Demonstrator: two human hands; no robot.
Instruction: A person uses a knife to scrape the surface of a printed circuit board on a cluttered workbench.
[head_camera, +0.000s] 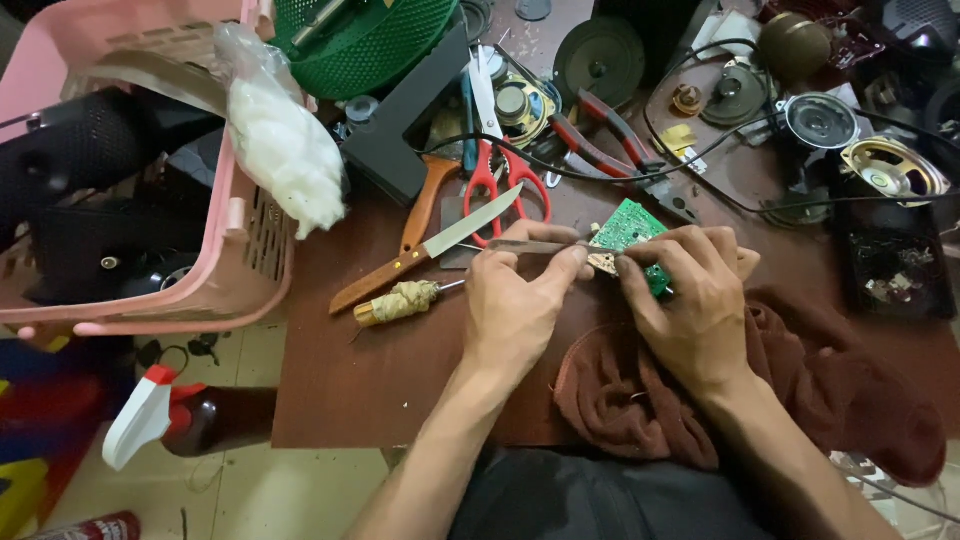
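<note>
Green circuit board (628, 232), red-handled scissors (508, 180), pink basket (240, 250) (lattice-sided), maroon cloth (640, 400), brown table (380, 370).

A wooden-handled knife (425, 250) lay on the brown desk (380, 380) beside red-handled scissors (508, 180) and red-gripped pliers (610, 150). A pink basket (240, 250) sat left, loose speakers (820, 120) far right, a maroon cloth (640, 400) nearest.
</note>
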